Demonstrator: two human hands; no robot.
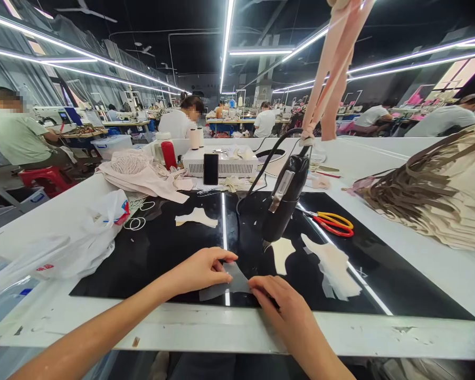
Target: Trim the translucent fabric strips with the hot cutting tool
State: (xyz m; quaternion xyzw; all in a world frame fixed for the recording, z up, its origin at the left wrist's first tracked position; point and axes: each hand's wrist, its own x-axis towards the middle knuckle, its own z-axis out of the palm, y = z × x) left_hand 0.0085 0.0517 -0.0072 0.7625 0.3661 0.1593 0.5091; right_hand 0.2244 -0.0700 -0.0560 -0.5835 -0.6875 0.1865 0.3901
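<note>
A thin translucent grey cut piece [239, 282] lies over the front of the black board [162, 253]. My right hand [287, 303] pinches its right edge between thumb and fingers. Over its upper left part is my left hand [201, 272], thumb and forefinger apart; whether the fingertips touch the piece I cannot tell. Just beyond my hands, a cream cut piece [282, 256] rests below a hanging black handheld tool [287, 198] with a cable. Several pale, layered pieces [336, 266] are to the right, and another cream piece [197, 217] lies farther back.
Scissors [334, 224] with red and yellow handles lie at right. A white plastic bag [83, 237] and beige fabric [142, 174] occupy the left. A phone [211, 169] leans against a white box [237, 162]. Stacked fabric with brown straps [431, 195] fills the right. Other people sit beyond.
</note>
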